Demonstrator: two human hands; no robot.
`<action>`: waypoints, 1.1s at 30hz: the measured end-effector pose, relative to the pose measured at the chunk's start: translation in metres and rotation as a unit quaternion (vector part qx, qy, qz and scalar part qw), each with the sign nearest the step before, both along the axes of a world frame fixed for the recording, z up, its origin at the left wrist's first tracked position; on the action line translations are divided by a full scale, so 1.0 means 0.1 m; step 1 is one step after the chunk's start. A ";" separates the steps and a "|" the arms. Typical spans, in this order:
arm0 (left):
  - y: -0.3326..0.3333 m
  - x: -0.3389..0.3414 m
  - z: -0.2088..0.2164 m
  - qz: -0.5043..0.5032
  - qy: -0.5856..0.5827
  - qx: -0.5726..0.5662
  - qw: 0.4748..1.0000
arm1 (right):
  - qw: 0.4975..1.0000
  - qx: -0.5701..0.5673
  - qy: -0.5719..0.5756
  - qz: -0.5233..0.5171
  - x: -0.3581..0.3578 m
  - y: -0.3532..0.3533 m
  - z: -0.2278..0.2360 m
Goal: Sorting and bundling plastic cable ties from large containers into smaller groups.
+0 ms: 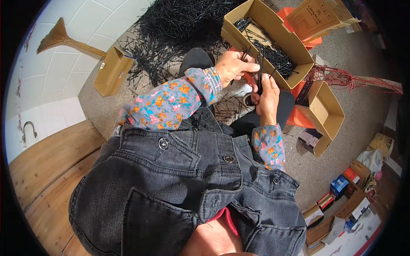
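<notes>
Straw broom (pixel 65 40) beside white-tiled wall (pixel 73 64)

Left hand (pixel 230 66), right hand (pixel 268 99) close together, both pinching, forearms (pixel 166 103) extended forward

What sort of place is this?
Likely an informal workspace, maybe in a home: a heap of thin black strips on the floor, an open cardboard box holding more, and a straw broom.

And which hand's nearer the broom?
Left. The left hand is right of the broom, well apart from it; the right hand is farther right and lower in view.
</notes>
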State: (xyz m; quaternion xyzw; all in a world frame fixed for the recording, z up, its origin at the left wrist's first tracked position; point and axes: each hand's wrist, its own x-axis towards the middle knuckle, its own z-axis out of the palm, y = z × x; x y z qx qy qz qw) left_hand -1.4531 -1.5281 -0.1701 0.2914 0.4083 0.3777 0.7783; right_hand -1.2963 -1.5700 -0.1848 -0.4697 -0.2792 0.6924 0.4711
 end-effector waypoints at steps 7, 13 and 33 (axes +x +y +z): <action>0.02 0.00 -0.04 0.052 -0.020 -0.009 0.998 | 0.999 -0.005 -0.045 -0.017 0.03 0.01 -0.02; 0.22 -0.26 -0.17 -0.026 -0.183 -0.111 0.977 | 0.988 0.082 -0.132 -0.020 0.05 0.04 -0.01; 0.04 -0.33 -0.01 -0.284 -0.181 -0.102 0.936 | 0.993 0.005 0.104 0.046 0.59 0.34 0.14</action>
